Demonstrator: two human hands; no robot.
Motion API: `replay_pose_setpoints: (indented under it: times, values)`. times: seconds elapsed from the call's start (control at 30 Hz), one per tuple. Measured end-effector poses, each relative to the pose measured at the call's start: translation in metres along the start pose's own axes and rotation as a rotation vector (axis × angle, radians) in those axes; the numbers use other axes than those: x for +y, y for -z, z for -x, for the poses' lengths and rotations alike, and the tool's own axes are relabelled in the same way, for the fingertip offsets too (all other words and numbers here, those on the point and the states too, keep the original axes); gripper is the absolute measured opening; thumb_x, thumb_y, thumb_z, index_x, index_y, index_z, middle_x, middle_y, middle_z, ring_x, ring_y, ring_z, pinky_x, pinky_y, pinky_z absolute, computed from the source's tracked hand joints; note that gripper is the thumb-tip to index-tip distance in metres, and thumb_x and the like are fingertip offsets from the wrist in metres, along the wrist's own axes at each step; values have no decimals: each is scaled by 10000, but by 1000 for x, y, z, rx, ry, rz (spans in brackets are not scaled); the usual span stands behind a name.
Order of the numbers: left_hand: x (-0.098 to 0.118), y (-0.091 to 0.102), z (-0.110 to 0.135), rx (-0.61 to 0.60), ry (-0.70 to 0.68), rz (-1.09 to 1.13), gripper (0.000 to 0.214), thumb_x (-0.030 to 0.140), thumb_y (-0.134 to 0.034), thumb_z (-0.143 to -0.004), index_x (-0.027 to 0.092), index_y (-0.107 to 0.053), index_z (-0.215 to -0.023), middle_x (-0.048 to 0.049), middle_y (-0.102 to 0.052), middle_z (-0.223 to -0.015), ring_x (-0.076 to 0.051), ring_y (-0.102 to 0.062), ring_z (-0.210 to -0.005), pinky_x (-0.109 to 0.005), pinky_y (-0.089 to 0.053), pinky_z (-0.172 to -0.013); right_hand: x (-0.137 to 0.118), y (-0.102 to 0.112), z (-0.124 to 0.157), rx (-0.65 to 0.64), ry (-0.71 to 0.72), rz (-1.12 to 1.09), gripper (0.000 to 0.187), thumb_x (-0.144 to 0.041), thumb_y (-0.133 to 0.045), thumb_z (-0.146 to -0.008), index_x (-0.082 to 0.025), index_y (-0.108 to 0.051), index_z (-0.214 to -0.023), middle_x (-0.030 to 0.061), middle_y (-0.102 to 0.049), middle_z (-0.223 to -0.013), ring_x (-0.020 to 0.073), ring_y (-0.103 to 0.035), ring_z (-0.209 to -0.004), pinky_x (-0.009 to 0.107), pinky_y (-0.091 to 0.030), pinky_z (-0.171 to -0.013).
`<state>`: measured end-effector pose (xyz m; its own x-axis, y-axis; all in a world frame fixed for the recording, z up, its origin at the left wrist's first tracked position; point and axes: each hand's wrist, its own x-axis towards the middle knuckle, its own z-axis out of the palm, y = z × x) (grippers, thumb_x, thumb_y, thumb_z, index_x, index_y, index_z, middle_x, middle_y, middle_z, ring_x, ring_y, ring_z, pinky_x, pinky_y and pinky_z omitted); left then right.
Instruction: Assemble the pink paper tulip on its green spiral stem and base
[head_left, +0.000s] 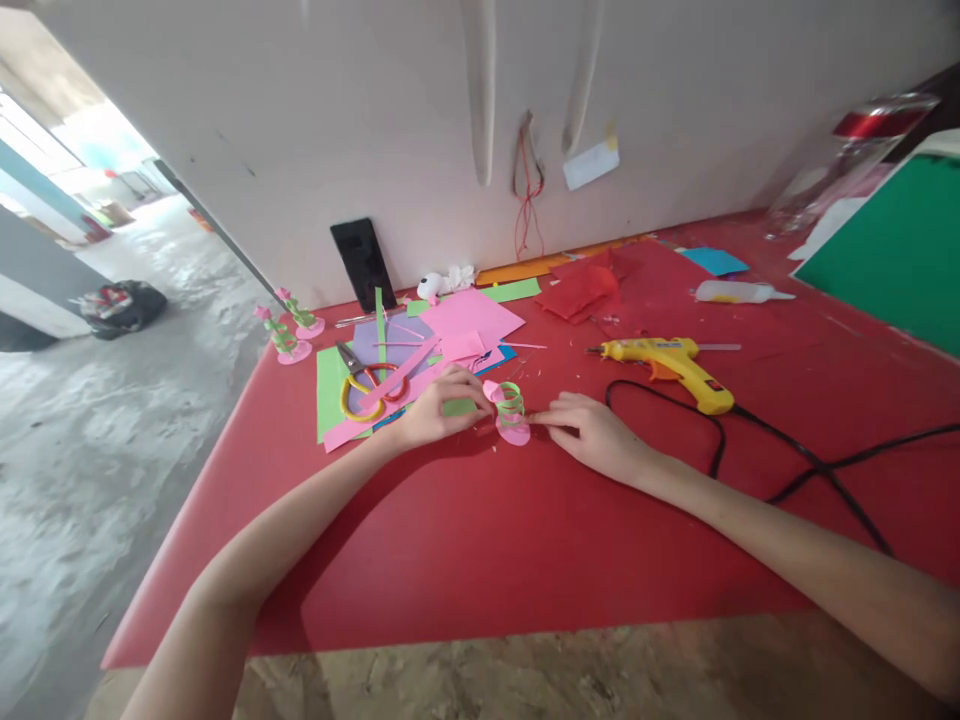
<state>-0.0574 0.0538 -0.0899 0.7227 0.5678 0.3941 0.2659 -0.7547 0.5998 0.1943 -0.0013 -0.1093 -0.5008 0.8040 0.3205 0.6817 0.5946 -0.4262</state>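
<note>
A small paper flower [512, 400] stands near the middle of the red table, made of a green coil with a pink rosebud at its upper left and a round pink base [514, 434]. My left hand [448, 408] is closed, its fingertips pinched at the rosebud's side of the flower. From the other side my right hand [596, 432] reaches in with the index finger stretched out, its tip touching the lower coil by the base. The right thumb is apart from that finger, and nothing is gripped there.
Left of my hands lie scissors [373, 388] on pink, green and purple paper [472, 318]. Two finished-looking paper flowers [291, 345] stand at the left edge. A yellow glue gun [671, 365] with a black cord, a glue bottle [742, 292] and a leaning phone [363, 262] are also here.
</note>
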Motion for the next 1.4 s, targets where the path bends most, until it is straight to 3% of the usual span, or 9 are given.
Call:
replay_pose_setpoints:
  times: [0.23, 0.47, 0.7, 0.87, 0.97, 1.1, 1.23, 1.33, 1.4]
  values:
    - [1, -4, -4, 61, 91, 99, 425, 482, -667, -800, 204, -612, -1116, -112, -655, -1079, -218, -599, -1029, -391, -506, -908, -1, 1, -1, 41, -10, -80, 361, -83, -464, -831, -248, -755, -965, 32, -643, -653, 151, -552, -649, 274, -456, -628]
    - [5, -2, -11, 64, 79, 186, 330, 470, -694, -782, 224, -713, -1002, -89, -626, -974, -214, -586, -984, -411, -482, -929, 2, 2, 0, 84, -85, -190, 291, -151, -473, -864, -210, -743, -955, 51, -721, -836, 155, -650, -757, 287, -535, -712]
    - [4, -2, -10, 91, 59, 223, 271, 347, -753, -752, 246, -717, -1001, -67, -611, -982, -197, -564, -985, -397, -460, -942, 6, 0, 0, 103, -193, -284, 305, -293, -462, -862, -208, -738, -959, 42, -733, -931, 165, -693, -835, 283, -564, -750]
    - [4, -4, -13, 85, 40, 270, 107, 307, -767, -733, 217, -731, -779, -50, -593, -914, -180, -561, -942, -378, -465, -898, 4, 2, -1, 81, -255, -320, 309, -346, -471, -832, -222, -738, -927, 32, -733, -954, 175, -695, -876, 291, -562, -802]
    - [6, 1, -14, 95, 48, 293, 104, 305, -759, -731, 209, -720, -745, -58, -593, -926, -189, -556, -961, -372, -476, -861, 3, 4, 0, 74, -293, -334, 316, -364, -474, -812, -220, -734, -917, 35, -732, -961, 184, -694, -889, 300, -558, -815]
    - [17, 36, -14, 157, 93, 293, 93, 291, -754, -724, 210, -712, -743, -45, -579, -970, -177, -552, -991, -372, -463, -911, 1, 4, 0, 73, -347, -340, 351, -406, -470, -799, -217, -728, -943, 48, -728, -995, 195, -693, -878, 304, -550, -757]
    - [22, 99, -12, 419, 299, 192, 134, 239, -776, -644, 171, -680, -707, -25, -584, -962, -160, -571, -972, -328, -461, -914, -4, 6, -1, 52, -421, -348, 377, -460, -477, -781, -213, -720, -929, 59, -722, -1016, 203, -683, -891, 292, -529, -720]
    - [2, 146, -8, 609, 549, 90, 158, 224, -745, -660, 147, -692, -788, -17, -628, -913, -139, -602, -888, -278, -485, -827, -8, 9, -2, 19, -492, -355, 383, -462, -485, -769, -205, -715, -935, 67, -715, -1027, 199, -672, -919, 283, -515, -753]
    - [-21, 169, -2, 707, 707, -77, 110, 172, -749, -647, 132, -683, -726, 9, -610, -770, -112, -581, -789, -237, -463, -745, -10, 11, -3, 5, -516, -354, 392, -467, -482, -763, -201, -715, -935, 71, -711, -1034, 198, -668, -933, 277, -511, -756]
